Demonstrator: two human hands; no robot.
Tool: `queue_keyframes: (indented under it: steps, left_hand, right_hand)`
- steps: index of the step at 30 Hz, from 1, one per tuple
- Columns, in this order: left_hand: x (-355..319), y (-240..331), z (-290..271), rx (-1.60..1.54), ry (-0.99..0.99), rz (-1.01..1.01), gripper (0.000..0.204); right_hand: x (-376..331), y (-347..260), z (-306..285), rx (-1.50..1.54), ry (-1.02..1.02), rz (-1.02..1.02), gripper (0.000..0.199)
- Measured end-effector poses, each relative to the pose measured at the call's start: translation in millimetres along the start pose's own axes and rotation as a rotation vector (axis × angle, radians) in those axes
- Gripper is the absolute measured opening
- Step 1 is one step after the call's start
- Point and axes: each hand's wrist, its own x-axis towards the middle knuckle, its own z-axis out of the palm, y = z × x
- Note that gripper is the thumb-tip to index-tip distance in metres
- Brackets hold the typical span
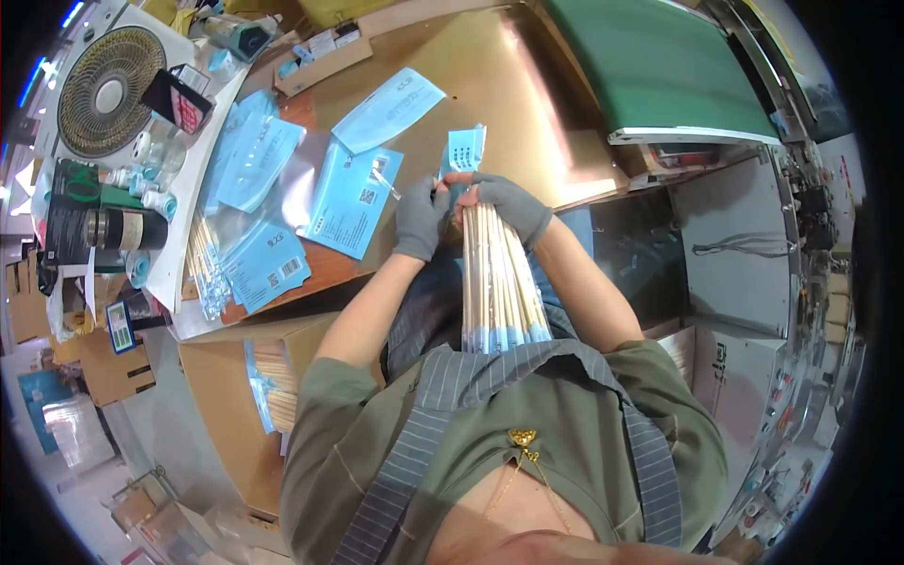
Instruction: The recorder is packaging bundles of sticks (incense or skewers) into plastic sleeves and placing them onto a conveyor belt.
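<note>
In front of my chest I hold a bundle of thin wooden sticks (499, 273), apparently individually wrapped in clear film with blue ends. A blue printed bag (465, 149) sits at the top end of the bundle. My right hand (508, 205), in a grey fingerless glove, is closed around that upper end. My left hand (421, 221), gloved the same way, is closed with its fingertips pinching at the blue bag's edge. To the left of my hands, flat blue printed bags (353, 202) lie on the brown table (428, 122).
More blue bags (264, 165) and loose wrapped sticks (202, 259) lie at the left. A fan (111, 91) and a dark flask (127, 229) stand beyond. Below is a cardboard box (212, 386) with stick packs (273, 391). A green-topped surface (659, 66) stands far right.
</note>
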Motion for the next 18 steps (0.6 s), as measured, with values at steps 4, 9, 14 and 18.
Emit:
queue_keyframes:
  steps: [4, 9, 14, 18]
  left_hand:
    - [-5, 18, 7, 0.034, 0.212, 0.185, 0.02]
    - [-15, 56, -3, 0.134, 0.227, 0.567, 0.013]
    - [-25, 60, -14, 0.078, 0.174, 0.765, 0.014]
    - [-29, 72, -28, 0.022, 0.147, 0.749, 0.019]
  right_hand:
    - [3, 16, -24, -0.046, 0.065, -0.017, 0.053]
    - [17, 42, -56, -0.326, 0.107, -0.149, 0.022]
    - [-8, 17, -23, 0.071, -0.023, -0.036, 0.016]
    - [-38, 27, 1, 0.145, 0.105, -0.184, 0.024]
